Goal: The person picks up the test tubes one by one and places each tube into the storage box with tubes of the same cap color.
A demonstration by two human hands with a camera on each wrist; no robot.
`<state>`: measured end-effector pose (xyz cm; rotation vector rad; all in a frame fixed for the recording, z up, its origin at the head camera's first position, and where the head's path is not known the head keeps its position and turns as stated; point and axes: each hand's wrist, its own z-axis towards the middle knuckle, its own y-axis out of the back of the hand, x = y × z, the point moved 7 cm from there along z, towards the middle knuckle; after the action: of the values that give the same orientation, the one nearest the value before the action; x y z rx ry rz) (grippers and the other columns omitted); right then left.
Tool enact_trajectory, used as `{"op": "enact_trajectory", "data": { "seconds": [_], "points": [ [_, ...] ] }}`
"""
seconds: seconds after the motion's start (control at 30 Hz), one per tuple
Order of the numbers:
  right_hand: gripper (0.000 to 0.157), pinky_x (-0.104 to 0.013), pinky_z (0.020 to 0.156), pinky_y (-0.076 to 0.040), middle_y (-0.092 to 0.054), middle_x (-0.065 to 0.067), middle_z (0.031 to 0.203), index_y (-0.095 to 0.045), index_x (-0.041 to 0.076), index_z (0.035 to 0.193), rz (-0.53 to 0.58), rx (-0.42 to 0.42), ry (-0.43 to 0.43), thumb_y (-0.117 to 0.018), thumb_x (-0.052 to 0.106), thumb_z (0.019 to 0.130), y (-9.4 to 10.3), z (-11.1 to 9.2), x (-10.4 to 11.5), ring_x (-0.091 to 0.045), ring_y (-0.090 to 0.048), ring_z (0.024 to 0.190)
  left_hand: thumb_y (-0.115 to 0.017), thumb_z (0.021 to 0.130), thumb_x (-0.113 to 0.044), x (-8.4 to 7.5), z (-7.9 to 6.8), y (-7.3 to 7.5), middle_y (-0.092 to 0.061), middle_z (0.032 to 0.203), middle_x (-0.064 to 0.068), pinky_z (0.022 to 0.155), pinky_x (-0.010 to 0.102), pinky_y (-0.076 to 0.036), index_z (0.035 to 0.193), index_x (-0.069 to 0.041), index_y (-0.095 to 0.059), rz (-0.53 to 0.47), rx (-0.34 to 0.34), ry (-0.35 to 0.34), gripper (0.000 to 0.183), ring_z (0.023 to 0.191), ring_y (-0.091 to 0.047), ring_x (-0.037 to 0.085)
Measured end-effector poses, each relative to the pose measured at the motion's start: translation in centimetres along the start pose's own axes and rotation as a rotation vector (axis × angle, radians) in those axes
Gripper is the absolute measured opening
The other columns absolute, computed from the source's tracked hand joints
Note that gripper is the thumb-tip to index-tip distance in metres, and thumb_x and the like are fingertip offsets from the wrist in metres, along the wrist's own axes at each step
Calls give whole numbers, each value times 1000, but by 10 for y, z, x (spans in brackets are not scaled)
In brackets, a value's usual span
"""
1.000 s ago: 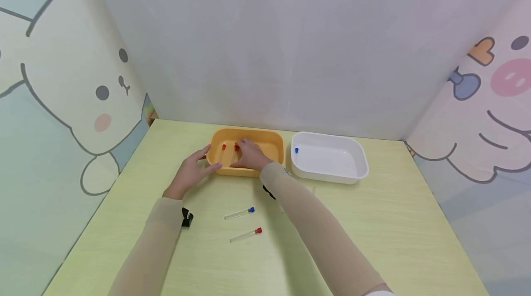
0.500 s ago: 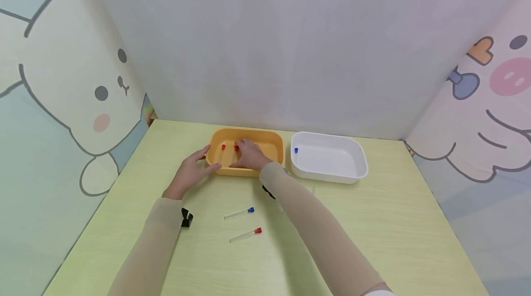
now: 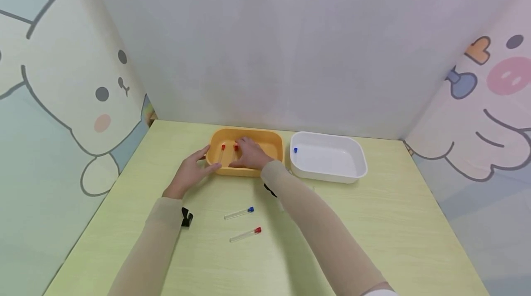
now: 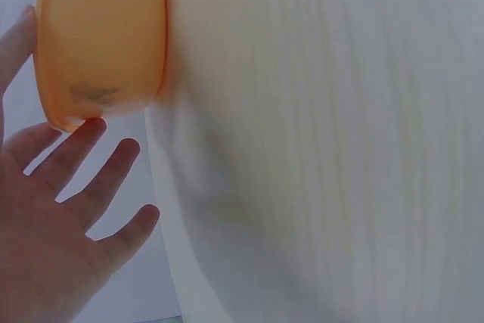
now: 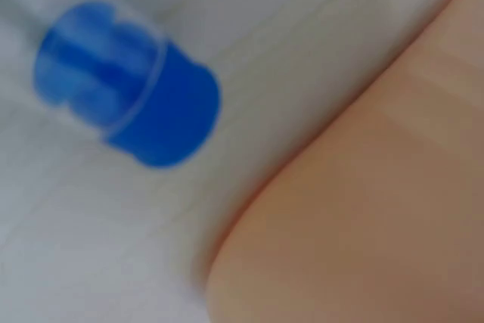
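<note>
My left hand [image 3: 191, 174] is at the left end of the orange tray [image 3: 271, 148], fingers spread. Its thumb lies at the front rim, and its fingertips touch the end wall in the left wrist view. Inside the tray, my right hand [image 3: 250, 154] pinches a red-capped test tube [image 3: 236, 147], forefinger at the cap and thumb lower down. To its left lies another red-capped test tube [image 3: 222, 148]. The right wrist view shows a blue-capped tube [image 5: 162, 104] close up on the table; a blurred tan surface covers its lower right.
A white tray [image 3: 327, 177] with one blue-capped tube [image 3: 296, 150] stands right of the orange tray. In front lie a blue-capped tube [image 3: 239, 213] and a red-capped tube [image 3: 245, 234]. More clear tubes are partly hidden by my right sleeve [image 3: 311, 213]. Printed walls border the table.
Both hands stay almost still at the orange tray. My right forearm shifts very slightly to the right; the tubes and trays keep their places.
</note>
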<state>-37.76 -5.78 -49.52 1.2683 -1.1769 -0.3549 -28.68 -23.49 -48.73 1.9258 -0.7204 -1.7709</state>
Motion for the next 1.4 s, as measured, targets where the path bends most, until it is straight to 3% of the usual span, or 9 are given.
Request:
{"op": "enact_trajectory", "data": {
  "seconds": [0.4,0.57,0.77,1.4],
  "points": [
    [97,-48,128,-32,-33,-7,169,-34,12,161,52,-31,4,-82,49,85,34,-25,2,-29,-31,157,-72,89,-63,5,0,-1,-28,171,13,119,65,-36,166,-19,-23,-8,29,24,101,150,-38,45],
    [94,-50,123,-39,-42,-7,163,-35,14,161,98,-59,-4,-81,48,86,44,-35,-7,-30,-40,150,-71,92,-57,4,-2,-2,-25,172,12,120,66,-34,166,-21,-20,-8,41,35,97,152,-35,45],
    [89,-47,119,-44,-51,-7,152,-37,13,159,116,-80,-27,-81,44,87,56,-49,-11,-28,-50,139,-71,90,-61,6,-2,-2,-25,172,11,121,66,-33,166,-22,-20,-21,47,40,100,152,-34,44],
    [86,-46,119,-44,-54,-9,149,-39,9,158,128,-106,77,-81,39,89,83,-93,-4,-27,-50,139,-72,92,-57,1,0,-2,-24,172,11,121,66,-32,166,-22,-19,-27,56,39,98,153,-34,44]
  ]
}}
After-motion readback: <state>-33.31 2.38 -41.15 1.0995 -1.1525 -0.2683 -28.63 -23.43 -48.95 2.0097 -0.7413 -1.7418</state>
